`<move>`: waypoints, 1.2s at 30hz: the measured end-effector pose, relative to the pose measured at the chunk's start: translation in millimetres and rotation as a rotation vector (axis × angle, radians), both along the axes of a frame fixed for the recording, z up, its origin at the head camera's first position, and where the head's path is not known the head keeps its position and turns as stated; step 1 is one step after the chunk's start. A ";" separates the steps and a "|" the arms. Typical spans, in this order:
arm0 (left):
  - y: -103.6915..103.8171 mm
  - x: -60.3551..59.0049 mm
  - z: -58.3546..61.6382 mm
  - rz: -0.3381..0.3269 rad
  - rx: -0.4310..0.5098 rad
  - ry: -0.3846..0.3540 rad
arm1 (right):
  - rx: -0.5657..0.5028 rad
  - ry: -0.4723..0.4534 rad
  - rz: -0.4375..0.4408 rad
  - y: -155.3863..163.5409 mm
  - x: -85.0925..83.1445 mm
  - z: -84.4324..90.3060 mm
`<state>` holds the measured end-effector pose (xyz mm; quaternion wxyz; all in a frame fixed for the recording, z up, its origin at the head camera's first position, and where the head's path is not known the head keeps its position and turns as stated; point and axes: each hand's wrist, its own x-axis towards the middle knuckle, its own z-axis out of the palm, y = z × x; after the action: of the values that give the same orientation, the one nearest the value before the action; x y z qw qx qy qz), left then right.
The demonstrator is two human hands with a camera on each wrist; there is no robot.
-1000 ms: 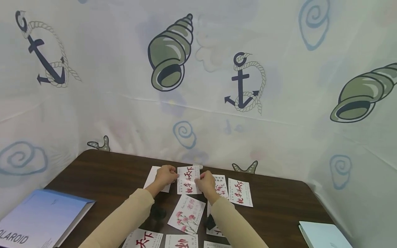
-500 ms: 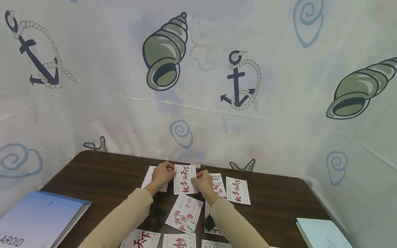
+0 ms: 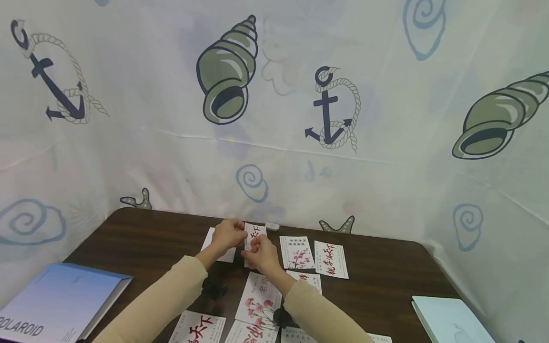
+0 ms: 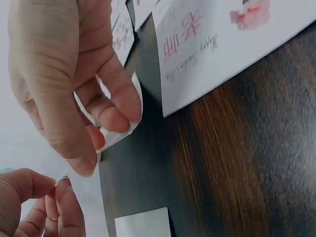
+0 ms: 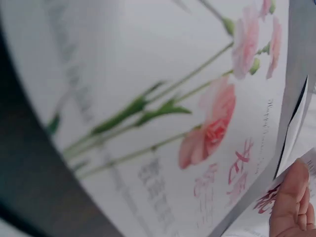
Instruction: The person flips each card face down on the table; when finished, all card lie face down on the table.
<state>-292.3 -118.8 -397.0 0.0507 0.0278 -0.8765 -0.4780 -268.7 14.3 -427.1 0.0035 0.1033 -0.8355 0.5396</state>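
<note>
Across a dark wood table (image 3: 377, 267), printed cards (image 3: 331, 259), shell-and-anchor cloth (image 3: 283, 119) behind.

Right hand (image 3: 263, 256) now nearer left hand (image 3: 228, 235)

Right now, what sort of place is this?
Probably an indoor tabletop work area: a dark wood-grain table bears Teacher's Day greeting cards, and an anchor-print white cloth hangs behind.

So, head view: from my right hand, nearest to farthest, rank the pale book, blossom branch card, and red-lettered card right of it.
1. Blossom branch card, just right of that hand.
2. Red-lettered card, next one right.
3. Pale book, far right.
</note>
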 end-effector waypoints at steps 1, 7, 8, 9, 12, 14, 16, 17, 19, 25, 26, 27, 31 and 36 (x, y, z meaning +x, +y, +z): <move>0.9 0.3 -0.2 -0.016 0.051 -0.004 | 0.001 0.016 0.000 0.8 0.5 1.3; 0.7 -1.0 -11.6 -0.189 0.312 -0.082 | 0.015 0.125 -0.034 12.7 2.4 16.4; 0.7 -1.3 -14.7 -0.220 0.323 -0.099 | 0.004 0.131 -0.045 15.6 2.5 19.1; 1.0 -1.7 -17.4 -0.246 0.325 -0.112 | -0.013 0.136 -0.054 18.4 2.1 20.9; 2.8 -2.7 -24.4 -0.235 0.288 -0.105 | -0.088 0.115 -0.078 24.9 1.2 24.3; 2.9 -2.9 -26.6 -0.177 0.226 -0.072 | -0.145 0.081 -0.099 27.6 0.1 23.6; 2.9 -2.1 -27.9 -0.102 0.139 -0.032 | -0.181 0.053 -0.129 30.5 -1.6 21.0; 2.8 -1.3 -28.4 -0.073 0.087 -0.012 | -0.188 0.042 -0.147 32.3 -2.6 18.9; 2.8 0.8 -28.7 -0.028 -0.012 0.012 | -0.193 0.013 -0.194 36.1 -5.4 13.8; 3.9 4.1 -31.0 -0.007 -0.181 0.011 | -0.128 -0.072 -0.268 44.7 -12.0 0.4; 4.2 4.5 -31.3 -0.012 -0.198 0.011 | -0.112 -0.086 -0.270 45.3 -12.3 -0.9; 4.8 4.5 -31.7 -0.013 -0.212 0.007 | -0.095 -0.094 -0.270 45.8 -12.5 -2.1; 6.3 6.1 -31.6 -0.014 -0.268 -0.002 | -0.047 -0.138 -0.269 45.5 -11.2 -5.1; 7.9 8.2 -30.4 -0.022 -0.324 0.008 | -0.002 -0.173 -0.255 43.9 -9.2 -6.4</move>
<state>-284.1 -110.9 -427.4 0.0529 0.0078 -0.9421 -0.3312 -277.9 58.2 -433.5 0.0002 -0.0506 -0.8385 0.5426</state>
